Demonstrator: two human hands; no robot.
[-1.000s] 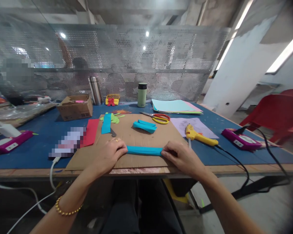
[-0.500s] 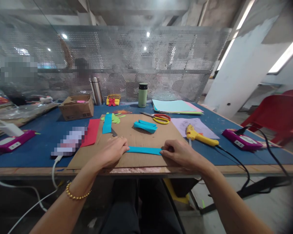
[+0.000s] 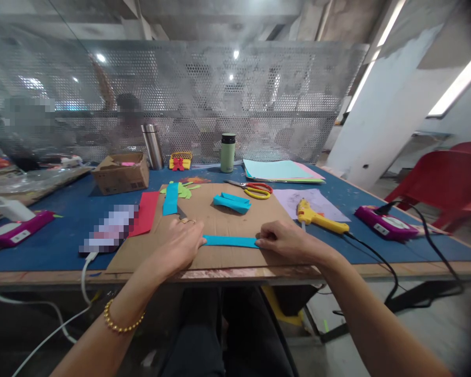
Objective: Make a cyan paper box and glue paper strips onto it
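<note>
- Toward the front-left corner of the surface [image 3: 329, 255], a phone [image 3: 109, 230] is set beside red paper [image 3: 147, 212].
- The left end of a blue strip [image 3: 231, 241] is gripped by the left hand [image 3: 182, 243].
- The strip is held over cardboard [image 3: 223, 261], near the middle of the front edge.
- Its right end is pinched in the right hand's [image 3: 284, 241] closed grip.
- Nearer the right edge, a yellow glue gun [image 3: 325, 222] is laid.

paper strip [image 3: 231, 241] was smooth and matt, cardboard sheet [image 3: 223, 222] looked dull, vacuum flask [image 3: 153, 149] was shiny metal, hot-glue gun [image 3: 325, 221] was smooth plastic, beaded bracelet [image 3: 122, 330] gleamed like polished metal, red chair [image 3: 429, 175] looked plastic
</note>
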